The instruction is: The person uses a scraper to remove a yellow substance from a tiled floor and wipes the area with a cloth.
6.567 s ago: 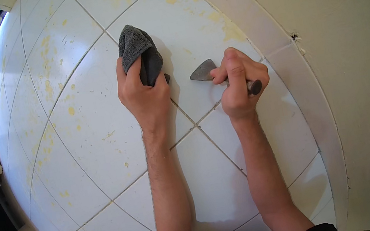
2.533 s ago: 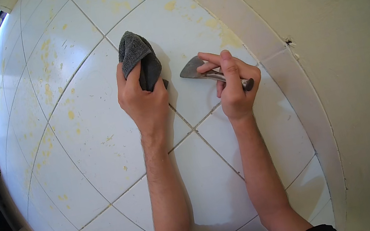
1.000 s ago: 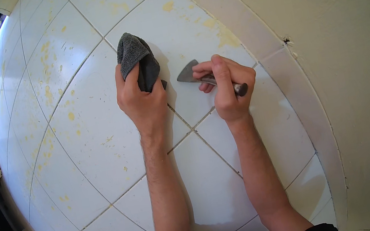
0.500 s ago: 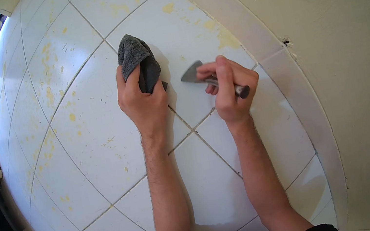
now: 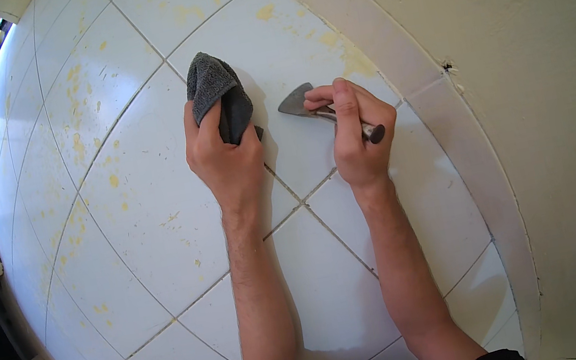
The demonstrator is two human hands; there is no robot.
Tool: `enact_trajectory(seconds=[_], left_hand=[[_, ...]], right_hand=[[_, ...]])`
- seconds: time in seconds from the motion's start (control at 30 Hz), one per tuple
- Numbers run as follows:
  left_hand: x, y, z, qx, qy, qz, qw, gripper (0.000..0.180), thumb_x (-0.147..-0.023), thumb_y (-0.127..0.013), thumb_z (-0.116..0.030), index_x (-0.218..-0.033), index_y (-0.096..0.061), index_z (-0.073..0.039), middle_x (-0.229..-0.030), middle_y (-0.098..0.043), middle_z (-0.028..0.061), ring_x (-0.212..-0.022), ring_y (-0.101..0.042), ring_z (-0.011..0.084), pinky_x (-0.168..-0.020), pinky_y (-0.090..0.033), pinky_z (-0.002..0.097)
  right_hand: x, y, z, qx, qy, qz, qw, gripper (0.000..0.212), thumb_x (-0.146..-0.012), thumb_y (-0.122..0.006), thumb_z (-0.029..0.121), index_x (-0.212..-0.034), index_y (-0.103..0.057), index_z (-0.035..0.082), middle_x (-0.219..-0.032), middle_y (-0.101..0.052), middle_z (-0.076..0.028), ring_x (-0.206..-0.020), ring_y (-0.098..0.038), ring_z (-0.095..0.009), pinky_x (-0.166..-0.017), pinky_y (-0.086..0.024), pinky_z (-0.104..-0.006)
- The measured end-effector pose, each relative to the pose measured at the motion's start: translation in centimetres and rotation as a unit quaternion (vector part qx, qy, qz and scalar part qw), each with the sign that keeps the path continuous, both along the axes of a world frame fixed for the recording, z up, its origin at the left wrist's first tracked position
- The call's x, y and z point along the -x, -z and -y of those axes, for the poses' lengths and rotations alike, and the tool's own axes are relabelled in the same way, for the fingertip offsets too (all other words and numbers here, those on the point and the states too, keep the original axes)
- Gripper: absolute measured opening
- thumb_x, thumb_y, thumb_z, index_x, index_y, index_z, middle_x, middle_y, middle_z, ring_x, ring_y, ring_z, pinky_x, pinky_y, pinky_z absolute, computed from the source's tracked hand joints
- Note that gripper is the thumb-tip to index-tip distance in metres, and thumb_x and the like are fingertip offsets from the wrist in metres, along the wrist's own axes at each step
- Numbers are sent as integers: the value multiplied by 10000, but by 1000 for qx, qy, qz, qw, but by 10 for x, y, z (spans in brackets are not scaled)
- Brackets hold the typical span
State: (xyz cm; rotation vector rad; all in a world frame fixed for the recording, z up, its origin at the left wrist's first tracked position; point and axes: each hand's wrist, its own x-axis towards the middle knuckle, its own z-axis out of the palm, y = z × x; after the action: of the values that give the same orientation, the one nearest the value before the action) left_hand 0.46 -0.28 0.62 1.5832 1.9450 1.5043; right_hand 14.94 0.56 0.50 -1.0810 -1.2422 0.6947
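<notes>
In the head view, we hold the grey cloth point(image 5: 213, 85) bunched in the left hand point(image 5: 225, 152), over the white tiles point(image 5: 156, 219). We grip the scraper point(image 5: 298, 101) by its handle in the right hand point(image 5: 358, 129); its blade points left, apart from the cloth. We see yellow stains point(image 5: 356, 61) near the skirting point(image 5: 435, 94).

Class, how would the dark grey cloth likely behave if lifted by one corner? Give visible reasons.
The dark grey cloth would probably droop, since it bends in folds in the left hand. Its nubbly surface suggests it is not very slippery. It is likely light, being small enough to bunch up in one hand.
</notes>
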Motion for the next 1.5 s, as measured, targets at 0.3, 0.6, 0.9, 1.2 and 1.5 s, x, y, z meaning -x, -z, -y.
enact_trajectory(seconds=[0.3,0.6,0.9,1.2,1.5], left_hand=[[3,7,-4,-40,-5,-21,999,308,-724,-640,97,-1024,-672,35,-999,-624,150,-840,-647,327,-749,-526,346],[2,4,-1,-12,-1,-5,1000,308,-789,-651,100,-1095,-660,68,-1028,-624,127,-933,-641,257,-839,-498,296],[3,6,-2,-24,-6,-18,1000,312,-750,-641,101,-1058,-665,55,-1029,-628,142,-901,-649,297,-801,-517,328],[4,8,-3,-40,-2,-18,999,314,-719,-637,95,-1026,-669,36,-1005,-624,137,-848,-648,319,-752,-526,345],[1,0,0,-4,-3,-2,1000,295,-790,-647,107,-1082,-661,73,-1013,-627,121,-919,-642,245,-831,-499,287]], right_hand=[[5,1,-2,-19,-14,26,999,347,-1019,-462,92,-778,-651,-71,-679,-653,-123,-611,-649,-214,-570,-503,-309],[5,0,1,-16,-11,34,999,349,-1027,-458,109,-789,-643,-67,-691,-645,-120,-623,-646,-210,-592,-512,-307],[6,0,0,12,-23,18,999,390,-1054,-430,127,-852,-654,-121,-774,-681,-132,-715,-653,-183,-683,-539,-288],[4,1,0,-32,-19,33,999,316,-1009,-496,98,-820,-679,-77,-700,-672,-134,-624,-658,-207,-599,-523,-302],[-1,-8,5,61,-4,-29,998,370,-1011,-494,128,-780,-675,-96,-695,-687,-141,-624,-655,-188,-586,-523,-301]])
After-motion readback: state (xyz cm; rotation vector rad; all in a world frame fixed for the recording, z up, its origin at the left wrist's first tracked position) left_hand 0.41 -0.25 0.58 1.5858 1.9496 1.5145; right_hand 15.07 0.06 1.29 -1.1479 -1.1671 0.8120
